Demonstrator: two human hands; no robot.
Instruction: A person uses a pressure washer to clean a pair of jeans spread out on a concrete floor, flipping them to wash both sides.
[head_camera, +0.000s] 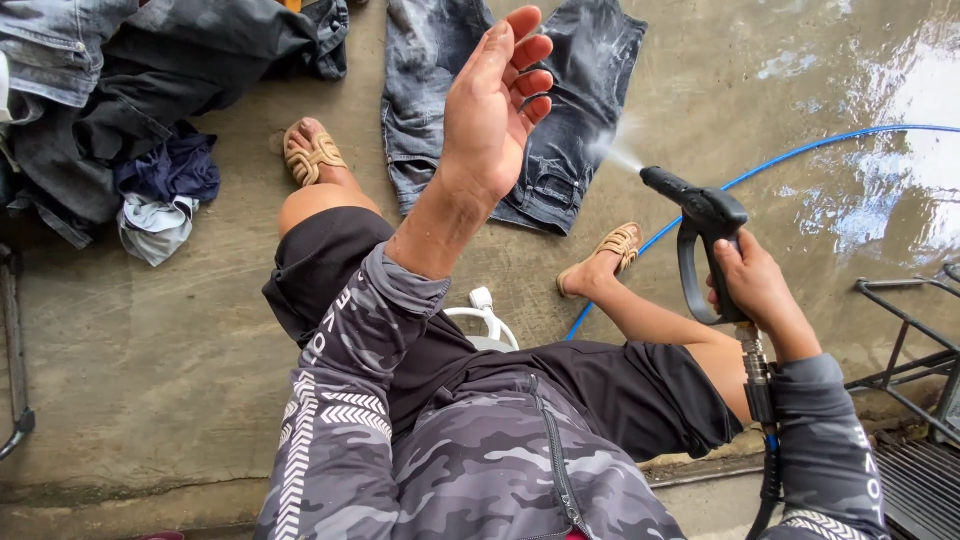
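Spray gun (705, 225): matt black plastic, metal fitting at base. Hose (800, 155): smooth blue plastic. Jeans (560, 120): wet dark denim, soapy. Floor (150, 340): rough concrete, glossy where wet. Sandals (312, 155): woven tan. Sleeves: smooth grey camouflage cloth. Rack (905, 330): dark metal.

A single head-worn camera looks steeply down from close above the seated person's lap, facing twelve o'clock across the wet concrete floor (150, 350) toward jeans (560, 120) lying ahead.
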